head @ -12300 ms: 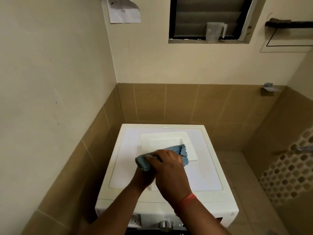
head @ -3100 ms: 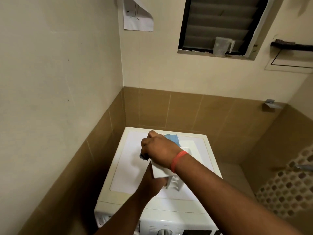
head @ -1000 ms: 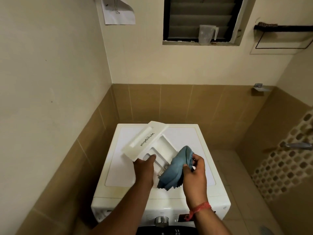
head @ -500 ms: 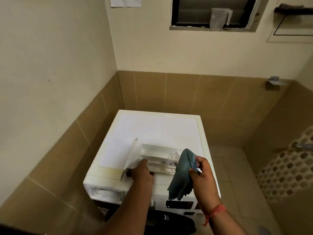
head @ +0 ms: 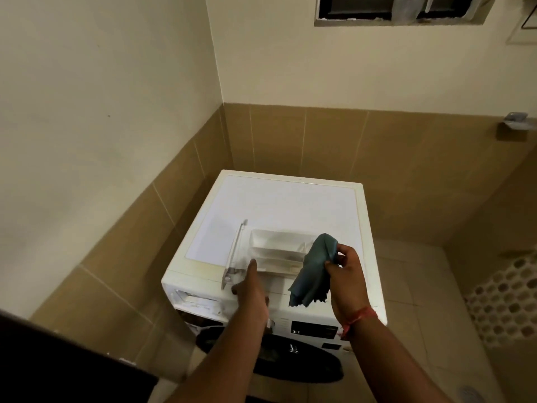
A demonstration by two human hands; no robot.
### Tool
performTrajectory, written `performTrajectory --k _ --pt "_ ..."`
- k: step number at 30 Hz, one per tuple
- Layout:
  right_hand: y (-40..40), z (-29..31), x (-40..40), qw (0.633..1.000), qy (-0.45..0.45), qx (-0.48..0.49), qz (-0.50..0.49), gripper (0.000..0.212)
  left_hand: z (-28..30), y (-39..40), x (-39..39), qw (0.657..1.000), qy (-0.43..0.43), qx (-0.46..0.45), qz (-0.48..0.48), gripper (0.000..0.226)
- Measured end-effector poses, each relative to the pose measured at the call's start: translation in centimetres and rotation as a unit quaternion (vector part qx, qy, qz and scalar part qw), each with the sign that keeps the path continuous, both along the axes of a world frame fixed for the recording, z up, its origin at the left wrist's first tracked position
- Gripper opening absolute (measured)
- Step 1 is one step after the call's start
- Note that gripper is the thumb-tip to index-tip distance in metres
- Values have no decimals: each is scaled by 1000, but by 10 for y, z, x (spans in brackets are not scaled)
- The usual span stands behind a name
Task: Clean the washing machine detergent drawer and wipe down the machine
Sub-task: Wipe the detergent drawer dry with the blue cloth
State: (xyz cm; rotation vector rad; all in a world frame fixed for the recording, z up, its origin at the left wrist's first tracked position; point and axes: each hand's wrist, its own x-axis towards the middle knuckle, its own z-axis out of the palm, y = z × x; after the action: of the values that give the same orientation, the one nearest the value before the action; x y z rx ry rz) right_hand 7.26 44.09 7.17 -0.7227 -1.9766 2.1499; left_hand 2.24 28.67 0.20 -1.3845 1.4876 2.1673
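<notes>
Drawer (head: 279, 253) first: the white detergent drawer is sitting out of its slot, above the front edge of the washing machine (head: 279, 205), just below the middle of the frame. Its front panel is pointing toward the left of the frame and its open compartments are facing you. Your left hand (head: 250, 289) is holding it by the near left corner, with the thumb lying up against the drawer's side; the other fingers are hidden beneath it, so you cannot tell how they are curling, only that the hand is gripping the drawer. Your right hand (head: 345, 274) is sitting just right of the drawer, pinching a blue-grey cloth (head: 313, 269) between thumb and fingers clamped on its upper fold. The cloth is hanging down over the drawer's right end and its ragged lower edge is dangling in front of the machine's top front corner. A red band (head: 359, 317) is circling your right wrist. In the lower left part of the machine's face, the empty drawer slot (head: 197, 301) is gaping open. The dark round door (head: 302, 362) is showing below your forearms. Brown tiles (head: 319, 141) are covering the lower walls, and a window (head: 398, 10) is showing at the upper right of the frame.
</notes>
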Motion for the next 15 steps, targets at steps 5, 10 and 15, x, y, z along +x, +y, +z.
performTrajectory --k 5,10,15 --pt "-31 -6 -6 1000 -15 -12 -23 37 44 -16 47 923 197 -255 -211 17" --pt "-72 -8 -25 999 -28 21 -7 41 77 -67 -6 846 306 -374 -227 8" --pt "-111 -1 -74 987 -41 149 45 28 71 -102 -89 816 293 -357 -348 33"
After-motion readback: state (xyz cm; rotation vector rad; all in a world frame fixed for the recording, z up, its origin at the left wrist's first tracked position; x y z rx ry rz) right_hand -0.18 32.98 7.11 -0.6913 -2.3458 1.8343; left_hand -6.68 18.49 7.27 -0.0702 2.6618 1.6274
